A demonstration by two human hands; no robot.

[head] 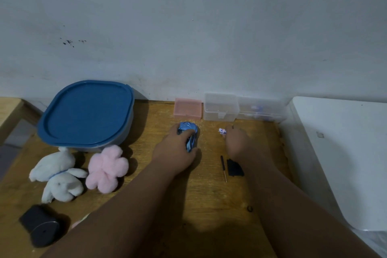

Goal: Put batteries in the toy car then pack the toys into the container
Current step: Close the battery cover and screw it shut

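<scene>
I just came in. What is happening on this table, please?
A person is working on a blue toy car. The left hand grips the car on the wooden table. The right hand is at a small battery; whether it already pinches it is unclear. A screwdriver and a black cover lie nearby. The white rabbit plush and pink flower plush lie outside the container, whose lid is on.

The counter's (pixel 209 199) near middle is lying open; boxes (pixel 221 110) are lining the far edge, a white unit (pixel 339 153) is walling the right, and plush toys (pixel 60 176) are crowding the left.
</scene>
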